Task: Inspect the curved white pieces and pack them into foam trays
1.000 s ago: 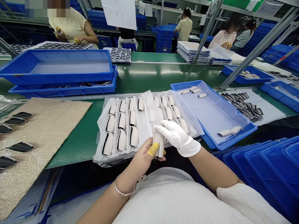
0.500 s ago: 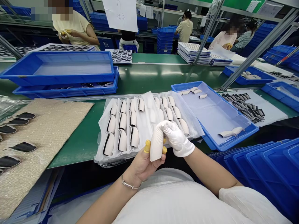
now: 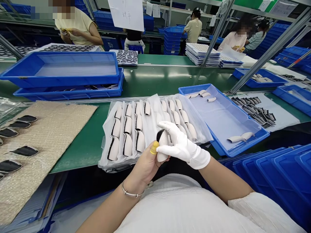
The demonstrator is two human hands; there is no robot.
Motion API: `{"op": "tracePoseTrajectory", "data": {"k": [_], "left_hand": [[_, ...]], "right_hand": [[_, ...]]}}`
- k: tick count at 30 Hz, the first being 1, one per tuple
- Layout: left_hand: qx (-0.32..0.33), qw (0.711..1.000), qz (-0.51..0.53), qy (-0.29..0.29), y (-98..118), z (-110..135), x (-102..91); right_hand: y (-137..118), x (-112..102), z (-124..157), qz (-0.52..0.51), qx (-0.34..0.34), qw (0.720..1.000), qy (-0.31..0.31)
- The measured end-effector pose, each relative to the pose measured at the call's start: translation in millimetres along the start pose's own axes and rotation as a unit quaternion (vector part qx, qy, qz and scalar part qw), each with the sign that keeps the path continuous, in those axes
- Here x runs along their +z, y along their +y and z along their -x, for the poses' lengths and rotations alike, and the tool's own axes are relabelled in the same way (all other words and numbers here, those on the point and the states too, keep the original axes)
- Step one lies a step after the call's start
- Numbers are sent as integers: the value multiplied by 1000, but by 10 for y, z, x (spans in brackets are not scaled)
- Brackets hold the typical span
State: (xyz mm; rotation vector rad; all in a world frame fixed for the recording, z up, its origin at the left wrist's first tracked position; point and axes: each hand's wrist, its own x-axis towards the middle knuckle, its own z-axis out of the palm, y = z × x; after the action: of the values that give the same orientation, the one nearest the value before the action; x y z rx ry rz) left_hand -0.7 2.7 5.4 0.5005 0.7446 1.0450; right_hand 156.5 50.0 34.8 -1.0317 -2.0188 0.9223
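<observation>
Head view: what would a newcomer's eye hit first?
Probably the white-gloved right hand and the left hand, with its yellow finger cot, around a ribbed cream piece near centre. Just beyond, a white-lined tray holds columns of similar pieces. Right of it sits a blue bin.

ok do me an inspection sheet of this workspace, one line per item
Surface: green tabletop, partly covered by a beige mat.
Things: one pale ribbed piece in hand; a white-lined tray holds rows of pale pieces.
Clutter: stacked blue trays; dark pieces on the mat.
Grip: left hand holds the ribbed piece; gloved right hand curves around it, full contact unclear.
Cables: nothing seen.
Surroundings: slanted metal post, hanging paper, other people beyond.
</observation>
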Motion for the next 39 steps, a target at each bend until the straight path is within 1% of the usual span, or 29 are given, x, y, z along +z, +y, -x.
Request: {"op": "tracePoseTrajectory", "data": {"k": [3, 6, 9, 13, 16, 18, 20, 22, 25, 27, 30, 33, 36, 39], "left_hand": [[9, 999, -35, 11, 12, -13, -2], [17, 997, -78, 24, 17, -27, 19], [26, 992, -121, 38, 26, -46, 26], [38, 978, -199, 57, 72, -68, -21], [55, 964, -252, 58, 135, -57, -51], [58, 970, -229, 61, 168, -42, -50], [37, 987, -150, 47, 171, -35, -38], [-13, 998, -56, 0, 139, -41, -32], [-82, 994, 48, -58, 47, -62, -49], [-89, 990, 91, -67, -11, -72, -69], [-81, 988, 112, -70, -54, -68, -89], [-89, 986, 119, -70, -43, -54, -93], [-90, 987, 119, -66, -8, -45, -92], [-75, 990, 109, -52, 15, -42, -82]], "right_hand": [[-32, -16, 61, 114, -79, 990, -23], [-97, -30, 84, 215, -141, 965, -45], [-176, -54, 58, 265, -149, 950, -72], [-202, -70, 0, 282, -148, 944, -82], [-144, -47, -15, 258, -140, 954, -66], [-95, -25, -12, 204, -129, 970, -43], [-60, -9, -6, 119, -119, 986, -17], [-45, 1, 3, 30, -114, 993, -4], [-28, 19, 23, -62, -117, 991, -14], [10, 45, 46, -96, -120, 988, -20], [108, 99, 98, -117, -140, 983, -17], [184, 139, 160, -114, -149, 982, -10], [176, 139, 205, -89, -143, 986, 2], [114, 117, 211, -82, -129, 988, 2]]}}
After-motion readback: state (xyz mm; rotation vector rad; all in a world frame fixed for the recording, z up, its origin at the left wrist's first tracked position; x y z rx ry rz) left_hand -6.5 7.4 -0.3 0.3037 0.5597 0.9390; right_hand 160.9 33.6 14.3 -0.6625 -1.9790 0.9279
